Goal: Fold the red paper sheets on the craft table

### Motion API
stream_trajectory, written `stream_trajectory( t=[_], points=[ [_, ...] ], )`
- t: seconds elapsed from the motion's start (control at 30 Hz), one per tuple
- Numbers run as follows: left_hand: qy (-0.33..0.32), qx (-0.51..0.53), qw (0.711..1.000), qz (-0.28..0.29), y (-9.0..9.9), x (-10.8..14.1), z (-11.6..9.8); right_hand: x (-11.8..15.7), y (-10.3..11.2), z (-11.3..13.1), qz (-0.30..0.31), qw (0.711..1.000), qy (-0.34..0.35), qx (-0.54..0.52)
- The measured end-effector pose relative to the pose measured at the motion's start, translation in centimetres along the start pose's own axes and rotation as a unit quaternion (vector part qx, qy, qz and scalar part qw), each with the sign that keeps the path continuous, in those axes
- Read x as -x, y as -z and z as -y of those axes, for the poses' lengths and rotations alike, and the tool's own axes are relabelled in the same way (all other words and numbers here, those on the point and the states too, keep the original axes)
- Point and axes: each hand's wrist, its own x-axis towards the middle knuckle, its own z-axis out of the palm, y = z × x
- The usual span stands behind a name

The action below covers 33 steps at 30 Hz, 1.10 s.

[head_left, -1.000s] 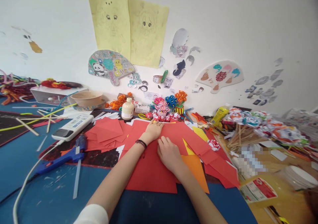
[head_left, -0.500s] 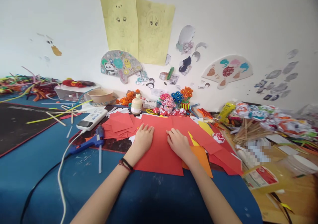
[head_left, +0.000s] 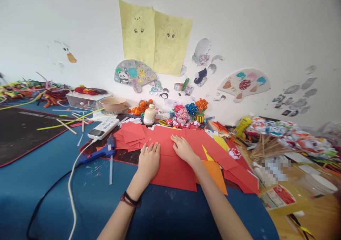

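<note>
A red sheet of paper lies in front of me, with a faint crosswise line at about mid-height. My left hand rests on its left edge, fingers stretched out and pointing away from me. Farther up the sheet, my right hand lies with its fingertips on the red surface, fingers reaching left. Both hands press from above and neither grasps anything. A stack of smaller red paper squares sits beyond my left hand. To the right, an orange sheet shows from under my right forearm.
A blue glue gun and a white power strip with cables are at left. A cream bottle stands behind the papers, near pipe-cleaner flowers. More red sheets and a large yellowish bottle lie at right.
My right hand has slid left and slightly farther up the sheet. My left hand has drawn a little back and left. A crosswise line now shows on the paper.
</note>
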Motion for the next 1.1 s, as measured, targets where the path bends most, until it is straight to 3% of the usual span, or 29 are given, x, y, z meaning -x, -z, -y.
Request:
stream_trajectory(
  t=[0.17,0.4,0.63,0.8,0.9,0.97,1.03,1.1],
  points=[
    [0.001,0.004,1.0,-0.007,0.7,0.8,0.3,-3.2,-1.0,0.2,-0.018,0.995,-0.087,0.034],
    [0.004,-0.018,1.0,-0.01,1.1,2.7,1.0,-5.4,-2.3,-0.5,-0.07,0.977,-0.194,0.055],
    [0.056,-0.079,0.995,-0.02,0.8,4.3,0.3,-6.4,-2.5,-2.0,-0.097,0.966,-0.24,-0.005],
    [0.101,-0.065,0.993,-0.004,2.8,5.0,0.2,-6.3,-2.7,-2.2,-0.132,0.945,-0.288,-0.079],
    [0.08,-0.048,0.996,0.012,4.7,3.2,-1.1,-6.2,-2.5,-3.1,-0.156,0.922,-0.318,-0.155],
    [-0.001,-0.013,0.999,0.045,5.2,0.8,-2.6,-6.0,-2.3,-4.0,-0.174,0.903,-0.323,-0.224],
    [-0.087,0.013,0.994,0.068,4.5,-2.0,-4.3,-5.3,-2.0,-5.0,-0.198,0.879,-0.312,-0.3],
    [-0.143,0.004,0.988,0.049,2.9,-4.6,-5.5,-4.3,-1.8,-6.0,-0.228,0.851,-0.295,-0.37]
  ],
)
